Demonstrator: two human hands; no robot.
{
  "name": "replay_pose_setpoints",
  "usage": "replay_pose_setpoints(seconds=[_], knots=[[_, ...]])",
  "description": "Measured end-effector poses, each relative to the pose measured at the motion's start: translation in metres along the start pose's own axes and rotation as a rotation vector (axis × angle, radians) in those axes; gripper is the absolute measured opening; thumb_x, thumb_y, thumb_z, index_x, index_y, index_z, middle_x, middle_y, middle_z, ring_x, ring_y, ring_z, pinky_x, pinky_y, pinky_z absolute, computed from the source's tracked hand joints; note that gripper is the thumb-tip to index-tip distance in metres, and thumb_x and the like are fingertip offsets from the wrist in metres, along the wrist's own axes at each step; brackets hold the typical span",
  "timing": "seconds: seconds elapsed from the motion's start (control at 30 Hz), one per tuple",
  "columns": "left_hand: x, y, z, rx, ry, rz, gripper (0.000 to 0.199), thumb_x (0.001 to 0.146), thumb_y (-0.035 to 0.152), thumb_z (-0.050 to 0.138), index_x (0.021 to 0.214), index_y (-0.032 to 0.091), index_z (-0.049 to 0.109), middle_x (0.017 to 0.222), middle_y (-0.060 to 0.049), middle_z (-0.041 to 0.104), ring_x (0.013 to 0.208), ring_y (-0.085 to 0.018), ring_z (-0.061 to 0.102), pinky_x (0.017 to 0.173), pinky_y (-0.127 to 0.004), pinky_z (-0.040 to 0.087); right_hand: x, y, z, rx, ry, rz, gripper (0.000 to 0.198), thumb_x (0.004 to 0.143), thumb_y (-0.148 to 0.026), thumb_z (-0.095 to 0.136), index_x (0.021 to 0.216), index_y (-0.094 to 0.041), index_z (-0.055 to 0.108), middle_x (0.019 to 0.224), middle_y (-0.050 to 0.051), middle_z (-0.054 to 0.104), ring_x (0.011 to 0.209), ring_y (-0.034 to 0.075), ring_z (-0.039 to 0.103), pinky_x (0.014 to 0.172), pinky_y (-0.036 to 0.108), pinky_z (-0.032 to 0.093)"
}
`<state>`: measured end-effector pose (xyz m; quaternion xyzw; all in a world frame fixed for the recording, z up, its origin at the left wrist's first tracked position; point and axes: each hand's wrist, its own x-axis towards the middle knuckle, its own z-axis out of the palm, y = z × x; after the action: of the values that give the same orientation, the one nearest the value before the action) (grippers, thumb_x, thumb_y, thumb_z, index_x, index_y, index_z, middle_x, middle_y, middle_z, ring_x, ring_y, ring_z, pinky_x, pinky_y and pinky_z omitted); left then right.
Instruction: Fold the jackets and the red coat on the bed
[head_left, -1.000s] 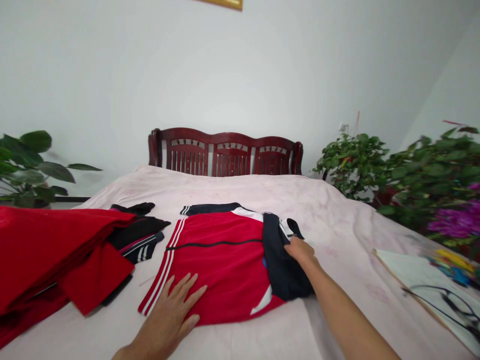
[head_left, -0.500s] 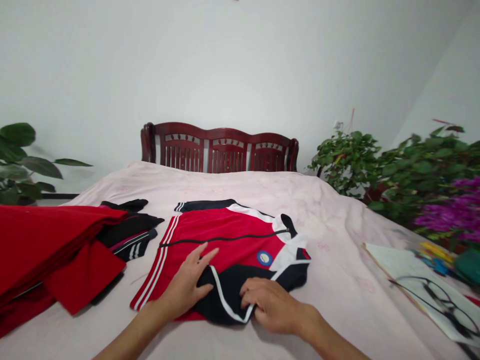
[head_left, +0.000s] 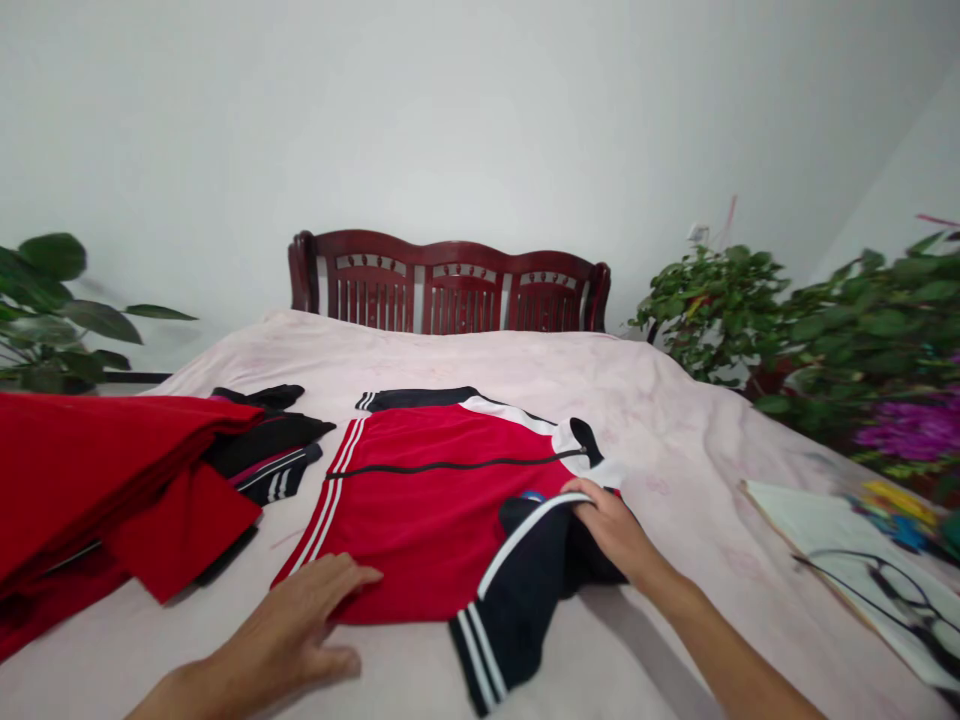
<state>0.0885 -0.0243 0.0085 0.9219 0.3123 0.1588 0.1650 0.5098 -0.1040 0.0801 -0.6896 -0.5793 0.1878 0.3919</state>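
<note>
A person's right hand (head_left: pixel 611 525) grips the near sleeve (head_left: pixel 517 625) of a red, white and navy jacket (head_left: pixel 412 520) laid out on a bed (head_left: pixel 675 470) with a pale pink cover, the fingers clamped on the dark cloth by its white stripe. The sleeve is raised and bent there, its striped cuff hanging toward the near side, past the jacket's edge. The left hand (head_left: pixel 307 620) is at the jacket's near hem corner, thumb and fingers apart; whether it presses on the fabric cannot be told. The jacket lies with its white-striped hem to the left and its collar (head_left: pixel 585 440) to the right, a dark zipper (head_left: pixel 450 465) running between; the far sleeve (head_left: pixel 424 398) stretches along the far side. A blue badge (head_left: pixel 533 495) peeks out behind the lifted sleeve. At left sits a heap of red clothing (head_left: pixel 112 470) beside darker garments (head_left: pixel 274 440). At right, eyeglasses (head_left: pixel 889 580) rest on a pale flat sheet (head_left: pixel 802 510), near purple flowers (head_left: pixel 911 425). A carved wooden headboard (head_left: pixel 450 290) stands beyond.
</note>
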Motion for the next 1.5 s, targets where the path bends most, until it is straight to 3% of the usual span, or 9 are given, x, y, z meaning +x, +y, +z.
replay_pose_setpoints(seconds=[0.27, 0.43, 0.6, 0.8, 0.9, 1.07, 1.2, 1.37, 1.5], knots=[[-0.018, -0.009, 0.002, 0.143, 0.281, 0.043, 0.02, 0.087, 0.018, 0.053, 0.098, 0.028, 0.067, 0.107, -0.003, 0.07, 0.104, -0.02, 0.063, 0.096, -0.031, 0.047, 0.052, 0.009, -0.046, 0.511, 0.165, 0.129, 0.022, 0.069, -0.03, 0.061, 0.089, -0.023, 0.07, 0.089, -0.001, 0.073, 0.093, 0.021, 0.065, 0.086, 0.029, 0.048], [0.017, -0.03, -0.028, -0.138, 0.236, -0.25, 0.019, 0.089, 0.035, 0.049, 0.086, 0.023, 0.063, 0.078, 0.001, 0.067, 0.072, -0.016, 0.062, 0.067, -0.024, 0.048, 0.099, 0.026, -0.076, 0.654, 0.366, 0.189, 0.013, 0.067, -0.025, 0.063, 0.079, -0.023, 0.066, 0.072, -0.001, 0.07, 0.078, 0.02, 0.068, 0.074, 0.03, 0.055], [0.075, -0.051, -0.058, -0.174, 0.22, -0.327, 0.025, 0.09, 0.042, 0.042, 0.088, 0.023, 0.059, 0.078, 0.002, 0.066, 0.075, -0.017, 0.061, 0.07, -0.025, 0.045, 0.143, 0.038, -0.097, 0.613, 0.472, 0.177, 0.009, 0.067, -0.022, 0.064, 0.077, -0.022, 0.063, 0.065, -0.001, 0.067, 0.069, 0.018, 0.066, 0.065, 0.029, 0.056], [0.109, -0.064, -0.039, 0.213, 0.142, -0.384, 0.022, 0.09, 0.028, 0.041, 0.086, 0.022, 0.063, 0.087, -0.006, 0.07, 0.082, -0.023, 0.064, 0.075, -0.032, 0.044, 0.165, 0.046, -0.083, 0.572, 0.5, 0.191, 0.012, 0.062, -0.019, 0.065, 0.074, -0.021, 0.066, 0.057, -0.003, 0.065, 0.064, 0.017, 0.065, 0.059, 0.026, 0.054], [0.113, -0.054, -0.027, 0.37, 0.243, -0.294, 0.025, 0.089, 0.021, 0.042, 0.092, 0.02, 0.067, 0.097, -0.011, 0.068, 0.093, -0.027, 0.063, 0.085, -0.04, 0.046, 0.169, 0.037, -0.064, 0.586, 0.478, 0.19, 0.016, 0.06, -0.021, 0.065, 0.075, -0.021, 0.068, 0.059, -0.003, 0.067, 0.066, 0.018, 0.066, 0.061, 0.027, 0.053], [0.143, -0.002, -0.006, -0.257, 0.297, -0.148, 0.029, 0.09, 0.03, 0.049, 0.114, 0.022, 0.064, 0.109, -0.008, 0.068, 0.103, -0.023, 0.063, 0.095, -0.039, 0.047, 0.168, -0.013, -0.047, 0.638, 0.332, 0.06, 0.023, 0.06, -0.029, 0.071, 0.081, -0.02, 0.07, 0.067, -0.002, 0.07, 0.072, 0.019, 0.066, 0.068, 0.028, 0.053], [0.195, 0.044, 0.032, -0.876, 0.228, -0.201, 0.065, 0.075, 0.035, 0.073, 0.133, 0.016, 0.052, 0.126, -0.016, 0.062, 0.115, -0.028, 0.06, 0.095, -0.04, 0.048, 0.158, -0.054, -0.042, 0.574, 0.235, -0.099, 0.03, 0.065, -0.041, 0.075, 0.082, -0.017, 0.07, 0.069, -0.002, 0.069, 0.074, 0.018, 0.064, 0.069, 0.027, 0.049], [0.249, 0.09, 0.058, -1.248, 0.22, -0.118, 0.052, 0.069, 0.041, 0.079, 0.109, 0.012, 0.064, 0.104, -0.014, 0.071, 0.097, -0.026, 0.066, 0.087, -0.038, 0.049, 0.146, -0.068, -0.036, 0.397, 0.227, -0.188, 0.033, 0.069, -0.049, 0.07, 0.079, -0.017, 0.07, 0.064, -0.003, 0.064, 0.068, 0.015, 0.057, 0.064, 0.025, 0.043], [0.257, 0.099, 0.04, -1.393, 0.22, -0.118, 0.04, 0.071, 0.044, 0.076, 0.096, 0.013, 0.066, 0.082, -0.004, 0.071, 0.078, -0.019, 0.066, 0.075, -0.031, 0.051, 0.14, -0.064, -0.04, 0.341, 0.116, -0.2, 0.034, 0.072, -0.047, 0.068, 0.087, -0.017, 0.07, 0.07, -0.002, 0.066, 0.072, 0.016, 0.058, 0.067, 0.026, 0.045]])
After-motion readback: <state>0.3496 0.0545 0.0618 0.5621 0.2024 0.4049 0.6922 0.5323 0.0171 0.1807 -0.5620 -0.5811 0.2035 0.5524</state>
